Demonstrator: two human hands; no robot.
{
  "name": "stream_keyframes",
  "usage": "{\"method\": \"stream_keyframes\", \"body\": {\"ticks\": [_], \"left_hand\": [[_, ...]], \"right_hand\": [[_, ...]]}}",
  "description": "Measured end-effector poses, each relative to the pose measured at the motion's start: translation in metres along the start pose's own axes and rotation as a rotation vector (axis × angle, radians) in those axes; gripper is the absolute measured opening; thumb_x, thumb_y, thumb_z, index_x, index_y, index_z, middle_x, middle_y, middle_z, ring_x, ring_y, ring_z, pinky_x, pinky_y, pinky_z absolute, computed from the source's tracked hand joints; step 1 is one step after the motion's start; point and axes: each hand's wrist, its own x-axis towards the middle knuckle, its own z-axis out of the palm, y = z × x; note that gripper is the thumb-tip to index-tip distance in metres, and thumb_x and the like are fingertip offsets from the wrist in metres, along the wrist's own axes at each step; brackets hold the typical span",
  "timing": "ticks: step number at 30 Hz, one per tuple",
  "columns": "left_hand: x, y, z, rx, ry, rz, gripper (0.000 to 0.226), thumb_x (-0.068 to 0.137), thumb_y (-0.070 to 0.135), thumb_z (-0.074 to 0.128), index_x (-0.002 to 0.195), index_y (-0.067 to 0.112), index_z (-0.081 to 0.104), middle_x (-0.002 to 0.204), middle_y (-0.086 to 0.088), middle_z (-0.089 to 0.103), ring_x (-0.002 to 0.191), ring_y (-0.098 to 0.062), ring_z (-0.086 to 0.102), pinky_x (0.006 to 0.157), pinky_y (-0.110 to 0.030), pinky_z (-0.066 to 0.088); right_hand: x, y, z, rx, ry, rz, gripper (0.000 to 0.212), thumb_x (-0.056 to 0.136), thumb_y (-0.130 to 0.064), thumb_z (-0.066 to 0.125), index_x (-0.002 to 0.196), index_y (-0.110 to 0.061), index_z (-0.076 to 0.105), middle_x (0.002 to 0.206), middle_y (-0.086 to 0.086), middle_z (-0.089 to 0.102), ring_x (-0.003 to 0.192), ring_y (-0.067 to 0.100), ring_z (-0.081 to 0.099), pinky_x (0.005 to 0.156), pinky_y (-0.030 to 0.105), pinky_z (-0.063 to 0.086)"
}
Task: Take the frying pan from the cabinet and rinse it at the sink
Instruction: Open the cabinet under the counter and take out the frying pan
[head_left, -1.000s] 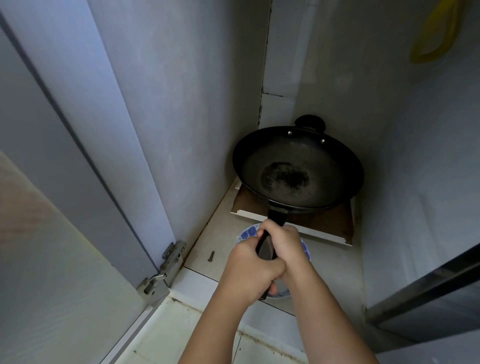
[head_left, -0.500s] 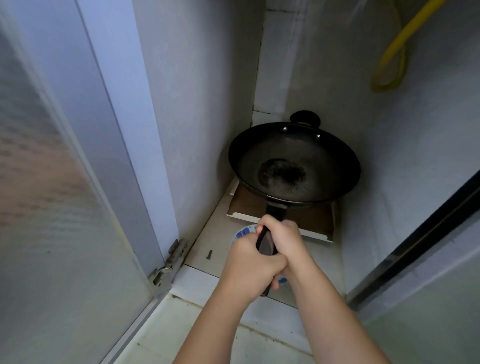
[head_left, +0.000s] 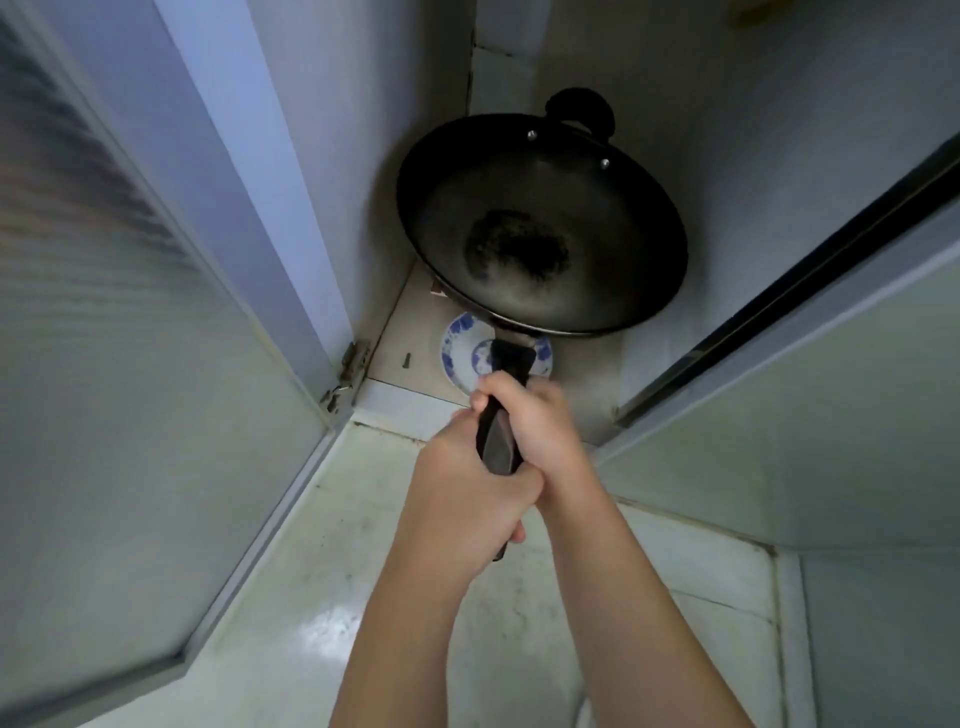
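Note:
A large black frying pan (head_left: 540, 228) with a dark patch in its middle hangs above the floor of the open cabinet (head_left: 410, 332), its bowl still inside the opening. Its long black handle points toward me. My left hand (head_left: 462, 499) grips the near end of the handle and my right hand (head_left: 535, 421) grips it just ahead, both closed tight. A small loop handle sits on the pan's far rim. No sink is in view.
A blue-and-white plate (head_left: 462, 353) lies on the cabinet floor under the pan's handle. The left cabinet door (head_left: 119, 364) and right door (head_left: 810, 374) stand open on either side. A hinge (head_left: 348, 374) sits at the left corner. Pale tiled floor (head_left: 311, 597) lies below.
Both hands have pulled the pan toward me and lifted it; it now covers the board it sat over, and my hands are outside the cabinet over the floor.

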Motion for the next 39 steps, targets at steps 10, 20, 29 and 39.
{"method": "stream_keyframes", "body": {"ticks": [10, 20, 29, 39], "left_hand": [[-0.105, 0.056, -0.020, -0.086, -0.073, -0.258, 0.017, 0.069, 0.007, 0.054, 0.082, 0.018, 0.056, 0.054, 0.000, 0.056, 0.033, -0.010, 0.052, 0.032, -0.016, 0.034], [-0.184, 0.114, -0.047, -0.148, -0.041, -0.412, 0.016, 0.070, 0.004, 0.052, 0.082, 0.014, 0.057, 0.040, 0.003, 0.056, 0.033, -0.011, 0.052, 0.032, -0.018, 0.037], [-0.245, 0.148, -0.059, -0.208, -0.110, -0.511, 0.022, 0.066, 0.006, 0.049, 0.083, 0.016, 0.057, 0.039, 0.005, 0.055, 0.032, -0.010, 0.048, 0.032, -0.019, 0.035], [-0.311, 0.147, -0.081, -0.143, -0.089, -0.533, 0.021, 0.067, 0.005, 0.048, 0.083, 0.015, 0.058, 0.038, 0.004, 0.055, 0.033, -0.011, 0.050, 0.035, -0.019, 0.038]], "right_hand": [[-0.110, -0.044, 0.006, -0.080, 0.004, 0.182, 0.036, 0.074, -0.001, 0.054, 0.041, -0.013, 0.051, 0.040, -0.001, 0.047, 0.045, 0.018, 0.048, 0.044, 0.019, 0.038], [-0.189, -0.098, 0.027, -0.265, -0.082, 0.300, 0.015, 0.072, -0.002, 0.055, 0.058, -0.003, 0.051, 0.056, 0.012, 0.048, 0.053, 0.022, 0.049, 0.049, 0.025, 0.041], [-0.252, -0.117, 0.028, -0.332, -0.003, 0.367, 0.028, 0.071, -0.004, 0.058, 0.045, -0.011, 0.053, 0.043, 0.000, 0.051, 0.038, 0.008, 0.049, 0.038, 0.015, 0.039], [-0.323, -0.111, 0.046, -0.305, -0.009, 0.385, 0.010, 0.072, -0.007, 0.057, 0.063, -0.004, 0.054, 0.064, 0.015, 0.050, 0.059, 0.023, 0.048, 0.051, 0.027, 0.040]]}}
